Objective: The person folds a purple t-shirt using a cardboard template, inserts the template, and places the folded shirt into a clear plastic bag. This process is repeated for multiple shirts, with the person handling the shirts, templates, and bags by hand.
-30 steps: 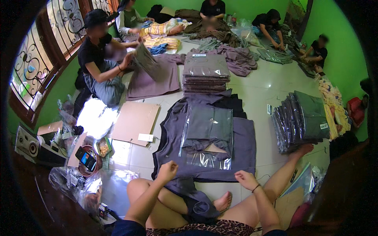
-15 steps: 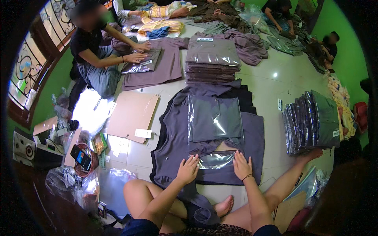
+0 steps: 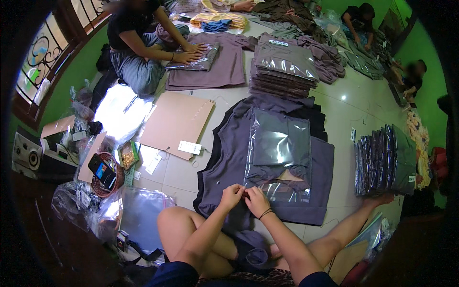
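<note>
A clear plastic bag (image 3: 286,192) with a folded dark grey garment (image 3: 277,146) inside lies on a spread grey-purple garment (image 3: 224,143) with black edging. At the bag's near left corner, my left hand (image 3: 232,197) and my right hand (image 3: 257,202) meet, fingertips pinched closed on the bag's edge. Anything finer between the fingertips is too small to make out. Part of a brownish piece shows inside the bag near its open-looking near end. Dark cloth (image 3: 253,248) bunches by my feet.
Beyond stands a stack of bagged garments (image 3: 282,67); another bagged row (image 3: 385,160) leans at the right. Cardboard sheets (image 3: 177,122), a basket (image 3: 106,177) with a phone and plastic bags (image 3: 143,215) lie left. A co-worker (image 3: 138,52) presses a bagged garment.
My hands were apart and flat along the bag's near end; now they have come together at its near left corner, fingers pinched. The whole view has shifted slightly.
</note>
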Action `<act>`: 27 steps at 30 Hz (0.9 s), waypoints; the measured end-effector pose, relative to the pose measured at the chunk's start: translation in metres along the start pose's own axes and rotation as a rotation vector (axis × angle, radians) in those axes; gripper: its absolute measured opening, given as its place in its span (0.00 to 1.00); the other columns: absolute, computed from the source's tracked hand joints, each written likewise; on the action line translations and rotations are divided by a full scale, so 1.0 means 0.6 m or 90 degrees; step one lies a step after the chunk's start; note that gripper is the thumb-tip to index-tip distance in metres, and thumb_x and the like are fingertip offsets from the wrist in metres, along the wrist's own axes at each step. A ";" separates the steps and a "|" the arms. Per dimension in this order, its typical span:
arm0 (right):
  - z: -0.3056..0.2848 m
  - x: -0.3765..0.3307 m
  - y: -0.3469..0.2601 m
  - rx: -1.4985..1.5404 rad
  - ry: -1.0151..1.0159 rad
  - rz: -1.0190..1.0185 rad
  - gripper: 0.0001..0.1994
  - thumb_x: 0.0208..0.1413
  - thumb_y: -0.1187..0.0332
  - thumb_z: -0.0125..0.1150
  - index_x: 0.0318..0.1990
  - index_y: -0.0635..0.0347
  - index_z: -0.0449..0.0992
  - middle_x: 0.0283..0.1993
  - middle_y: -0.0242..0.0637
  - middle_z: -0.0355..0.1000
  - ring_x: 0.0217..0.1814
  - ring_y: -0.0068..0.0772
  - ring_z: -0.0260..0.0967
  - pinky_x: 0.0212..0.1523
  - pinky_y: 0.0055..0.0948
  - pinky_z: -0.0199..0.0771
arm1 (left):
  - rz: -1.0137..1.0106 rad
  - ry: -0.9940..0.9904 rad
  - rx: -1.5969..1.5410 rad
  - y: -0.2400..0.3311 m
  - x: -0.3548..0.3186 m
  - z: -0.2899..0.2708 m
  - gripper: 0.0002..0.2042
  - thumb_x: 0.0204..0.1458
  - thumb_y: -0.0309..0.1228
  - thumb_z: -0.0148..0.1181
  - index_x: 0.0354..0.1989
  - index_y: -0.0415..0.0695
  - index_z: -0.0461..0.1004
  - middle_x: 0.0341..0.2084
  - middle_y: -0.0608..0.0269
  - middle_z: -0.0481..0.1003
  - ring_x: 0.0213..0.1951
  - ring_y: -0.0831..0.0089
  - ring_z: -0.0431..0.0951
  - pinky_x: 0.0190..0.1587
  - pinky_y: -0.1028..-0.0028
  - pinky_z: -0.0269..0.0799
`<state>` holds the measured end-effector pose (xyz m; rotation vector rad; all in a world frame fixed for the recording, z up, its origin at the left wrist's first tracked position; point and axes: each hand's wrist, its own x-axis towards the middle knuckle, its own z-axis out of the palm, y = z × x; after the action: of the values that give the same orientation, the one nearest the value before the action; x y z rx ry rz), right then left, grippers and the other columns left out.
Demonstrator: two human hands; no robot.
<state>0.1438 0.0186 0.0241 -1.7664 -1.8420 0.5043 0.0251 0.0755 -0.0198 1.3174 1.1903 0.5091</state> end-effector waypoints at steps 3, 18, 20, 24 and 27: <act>0.022 0.003 0.000 -0.028 0.002 -0.008 0.07 0.42 0.76 0.54 0.31 0.62 0.64 0.31 0.43 0.61 0.36 0.46 0.61 0.38 0.38 0.63 | 0.003 -0.010 -0.021 0.000 -0.001 -0.008 0.10 0.51 0.32 0.52 0.30 0.35 0.73 0.22 0.59 0.75 0.26 0.79 0.74 0.30 0.78 0.68; -0.118 -0.148 0.067 0.053 0.058 0.161 0.06 0.47 0.70 0.58 0.28 0.61 0.69 0.25 0.40 0.65 0.26 0.33 0.65 0.27 0.30 0.65 | -0.089 -0.066 -0.133 -0.050 0.028 -0.006 0.12 0.53 0.34 0.50 0.29 0.38 0.74 0.22 0.64 0.77 0.25 0.82 0.72 0.34 0.82 0.65; -0.209 -0.231 0.116 0.035 0.285 0.336 0.05 0.47 0.71 0.58 0.31 0.60 0.68 0.28 0.35 0.66 0.27 0.30 0.64 0.30 0.28 0.66 | -0.084 -0.049 -0.102 -0.052 0.029 -0.005 0.11 0.53 0.34 0.50 0.29 0.38 0.74 0.22 0.65 0.77 0.25 0.82 0.71 0.34 0.82 0.65; -0.405 -0.336 0.242 0.039 0.670 0.597 0.07 0.47 0.72 0.56 0.34 0.61 0.68 0.34 0.39 0.65 0.33 0.33 0.64 0.34 0.30 0.66 | -0.082 0.007 -0.049 -0.032 0.020 -0.012 0.10 0.52 0.33 0.50 0.30 0.38 0.74 0.22 0.64 0.77 0.24 0.81 0.71 0.32 0.81 0.65; -0.467 -0.374 0.290 0.198 0.730 0.649 0.09 0.47 0.73 0.54 0.37 0.63 0.67 0.38 0.41 0.64 0.37 0.36 0.63 0.38 0.31 0.65 | -0.067 0.063 0.070 0.004 0.012 -0.036 0.07 0.50 0.29 0.51 0.31 0.39 0.73 0.25 0.60 0.77 0.28 0.75 0.74 0.33 0.78 0.66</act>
<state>0.4526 -0.2177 0.1131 -1.9822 -0.0463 0.0301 0.0100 0.0922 -0.0165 1.3276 1.3786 0.4423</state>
